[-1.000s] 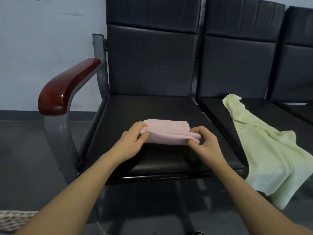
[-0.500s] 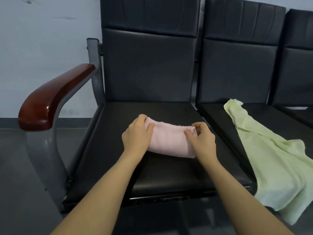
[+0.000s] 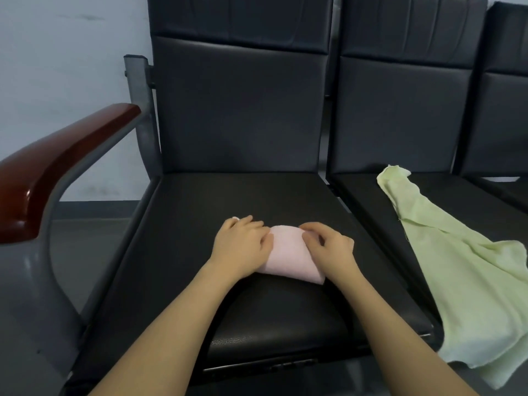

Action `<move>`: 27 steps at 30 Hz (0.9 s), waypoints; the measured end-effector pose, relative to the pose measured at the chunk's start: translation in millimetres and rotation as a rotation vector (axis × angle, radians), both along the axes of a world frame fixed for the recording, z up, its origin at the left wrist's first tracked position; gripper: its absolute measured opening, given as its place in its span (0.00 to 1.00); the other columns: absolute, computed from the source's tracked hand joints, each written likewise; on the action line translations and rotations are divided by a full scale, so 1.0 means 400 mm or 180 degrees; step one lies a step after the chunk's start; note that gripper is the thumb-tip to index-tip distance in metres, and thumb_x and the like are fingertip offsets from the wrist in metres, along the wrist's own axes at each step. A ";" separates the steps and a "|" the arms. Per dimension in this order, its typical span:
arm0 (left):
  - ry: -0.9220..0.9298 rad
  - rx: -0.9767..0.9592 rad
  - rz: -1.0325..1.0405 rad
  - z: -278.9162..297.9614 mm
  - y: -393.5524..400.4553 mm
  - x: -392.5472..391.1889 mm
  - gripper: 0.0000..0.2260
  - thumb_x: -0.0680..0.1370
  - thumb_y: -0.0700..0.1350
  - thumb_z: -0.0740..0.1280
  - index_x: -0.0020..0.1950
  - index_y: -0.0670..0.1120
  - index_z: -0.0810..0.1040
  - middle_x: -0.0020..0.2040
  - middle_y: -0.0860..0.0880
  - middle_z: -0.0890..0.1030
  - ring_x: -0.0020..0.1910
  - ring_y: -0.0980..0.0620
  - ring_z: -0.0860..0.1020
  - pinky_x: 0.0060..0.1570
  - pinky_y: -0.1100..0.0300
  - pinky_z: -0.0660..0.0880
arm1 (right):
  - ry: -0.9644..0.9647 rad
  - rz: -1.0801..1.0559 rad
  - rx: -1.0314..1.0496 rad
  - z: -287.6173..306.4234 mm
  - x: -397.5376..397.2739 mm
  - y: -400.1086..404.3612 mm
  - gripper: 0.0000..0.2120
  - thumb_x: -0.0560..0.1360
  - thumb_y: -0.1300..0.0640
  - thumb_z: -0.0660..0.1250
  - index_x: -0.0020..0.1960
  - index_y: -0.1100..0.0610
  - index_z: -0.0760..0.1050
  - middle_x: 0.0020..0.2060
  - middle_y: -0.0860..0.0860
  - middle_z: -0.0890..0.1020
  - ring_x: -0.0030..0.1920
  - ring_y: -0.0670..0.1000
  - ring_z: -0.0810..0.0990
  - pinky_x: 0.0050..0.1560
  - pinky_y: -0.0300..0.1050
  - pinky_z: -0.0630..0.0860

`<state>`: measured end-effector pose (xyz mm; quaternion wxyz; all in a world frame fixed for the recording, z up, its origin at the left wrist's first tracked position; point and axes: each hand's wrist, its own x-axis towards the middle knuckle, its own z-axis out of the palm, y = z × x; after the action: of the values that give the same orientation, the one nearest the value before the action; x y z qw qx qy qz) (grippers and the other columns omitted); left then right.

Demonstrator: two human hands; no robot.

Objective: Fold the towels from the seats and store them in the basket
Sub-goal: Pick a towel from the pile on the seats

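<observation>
Centrally, a small pink towel (image 3: 288, 260), already folded into a thick bundle, is lying on the black seat (image 3: 228, 201) of a bench of joined chairs, toward the seat's front half. Its long axis is running left to right, tilted slightly so the right end sits nearer the person. Both hands are resting on it from above. The left hand (image 3: 243, 244) is covering the towel's left end with fingers fairly straight, pressing down. The right hand (image 3: 328, 247) is lying over the right end with fingers curled; whether they are pinching a fold cannot be told. The hands are close together, with only a strip of pink showing between them, and neither is clearly nearer the towel.

Around the bundle, bare seat is lying on every side, with the front edge well clear and the backrest well behind. To the left, a red-brown armrest (image 3: 57, 170) is rising beside the seat. To the right, on the neighbouring seat, an unfolded pale green towel (image 3: 471, 281) is draping over the front edge. No basket is showing in view.
</observation>
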<state>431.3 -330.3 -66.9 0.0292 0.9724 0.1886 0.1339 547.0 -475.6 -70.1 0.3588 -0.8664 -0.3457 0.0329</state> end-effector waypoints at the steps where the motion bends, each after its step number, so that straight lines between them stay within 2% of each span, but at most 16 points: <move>1: 0.0192 -0.0140 0.0078 0.003 0.006 -0.001 0.19 0.82 0.51 0.50 0.68 0.52 0.73 0.70 0.54 0.72 0.72 0.52 0.63 0.70 0.56 0.55 | -0.0079 0.0189 -0.0154 0.001 -0.003 -0.007 0.12 0.80 0.53 0.59 0.60 0.45 0.76 0.54 0.39 0.77 0.53 0.39 0.71 0.59 0.38 0.51; 4: 0.0452 -0.0294 0.0115 0.018 0.014 -0.016 0.19 0.81 0.52 0.49 0.64 0.52 0.75 0.64 0.53 0.76 0.64 0.50 0.71 0.63 0.55 0.61 | -0.0277 0.0417 -0.0446 0.004 -0.011 -0.025 0.13 0.80 0.51 0.57 0.61 0.42 0.75 0.56 0.37 0.77 0.54 0.39 0.72 0.60 0.39 0.50; 6: 0.0490 -0.0367 0.0125 0.031 0.016 -0.039 0.19 0.80 0.54 0.50 0.61 0.54 0.77 0.60 0.54 0.79 0.58 0.51 0.75 0.58 0.56 0.62 | -0.0217 0.0395 -0.0459 0.007 -0.027 -0.030 0.13 0.80 0.51 0.57 0.61 0.42 0.75 0.57 0.37 0.77 0.52 0.38 0.72 0.60 0.39 0.50; 8: 0.0452 -0.0504 0.0112 0.035 0.017 -0.075 0.17 0.80 0.53 0.52 0.60 0.58 0.78 0.57 0.53 0.81 0.55 0.51 0.76 0.57 0.58 0.64 | -0.0165 0.0423 -0.0445 0.010 -0.046 -0.038 0.13 0.81 0.50 0.56 0.61 0.42 0.76 0.56 0.37 0.77 0.51 0.37 0.71 0.61 0.39 0.50; 11: 0.0253 -0.1088 0.0181 0.036 0.026 -0.146 0.15 0.79 0.51 0.56 0.62 0.63 0.77 0.59 0.56 0.80 0.58 0.51 0.76 0.60 0.57 0.70 | -0.0071 0.0487 -0.0388 0.007 -0.077 -0.051 0.13 0.81 0.49 0.56 0.57 0.41 0.77 0.52 0.35 0.78 0.50 0.30 0.69 0.61 0.38 0.50; 14: 0.0078 -0.1295 0.0084 0.032 0.021 -0.209 0.15 0.80 0.52 0.58 0.65 0.61 0.75 0.64 0.60 0.76 0.65 0.56 0.72 0.67 0.56 0.66 | 0.0084 0.0448 -0.0280 0.011 -0.103 -0.058 0.12 0.80 0.51 0.57 0.54 0.40 0.78 0.47 0.35 0.78 0.48 0.28 0.67 0.59 0.37 0.50; 16: -0.0054 -0.1462 0.0026 0.029 0.011 -0.242 0.14 0.80 0.51 0.59 0.65 0.58 0.76 0.64 0.60 0.76 0.64 0.58 0.72 0.68 0.57 0.66 | 0.0186 0.0407 -0.0238 0.016 -0.116 -0.062 0.11 0.80 0.51 0.58 0.52 0.40 0.78 0.45 0.36 0.79 0.47 0.28 0.66 0.58 0.37 0.51; 20: -0.0368 -0.1894 0.0116 0.017 0.008 -0.286 0.13 0.80 0.47 0.60 0.62 0.56 0.79 0.60 0.59 0.78 0.61 0.59 0.73 0.66 0.57 0.67 | 0.0219 0.0309 -0.0108 0.022 -0.145 -0.069 0.10 0.80 0.48 0.59 0.50 0.43 0.80 0.45 0.44 0.82 0.43 0.20 0.62 0.57 0.36 0.51; 23: -0.0609 -0.2038 0.0341 0.009 0.004 -0.298 0.12 0.79 0.45 0.62 0.58 0.55 0.81 0.57 0.58 0.80 0.57 0.58 0.75 0.63 0.57 0.70 | -0.0013 0.0317 -0.0201 0.016 -0.149 -0.068 0.10 0.79 0.50 0.61 0.56 0.42 0.78 0.50 0.41 0.81 0.49 0.34 0.71 0.56 0.36 0.50; 25: -0.0657 -0.1960 0.0537 0.009 -0.004 -0.297 0.11 0.79 0.47 0.63 0.58 0.56 0.81 0.56 0.58 0.80 0.56 0.57 0.76 0.62 0.57 0.71 | -0.0066 0.0320 -0.0407 0.012 -0.146 -0.069 0.15 0.78 0.50 0.61 0.65 0.42 0.72 0.53 0.42 0.80 0.52 0.40 0.71 0.60 0.37 0.49; 27: -0.0523 -0.1770 0.0754 0.011 -0.014 -0.289 0.11 0.79 0.49 0.63 0.59 0.57 0.80 0.58 0.57 0.80 0.58 0.55 0.76 0.62 0.54 0.71 | -0.0008 0.0353 -0.0536 0.011 -0.143 -0.072 0.20 0.79 0.50 0.61 0.70 0.43 0.67 0.56 0.43 0.78 0.56 0.43 0.72 0.64 0.40 0.49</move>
<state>315.8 -335.9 -62.4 0.2933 0.8844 0.3270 0.1578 489.7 -504.5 -65.6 0.2818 -0.8731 -0.3895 0.0806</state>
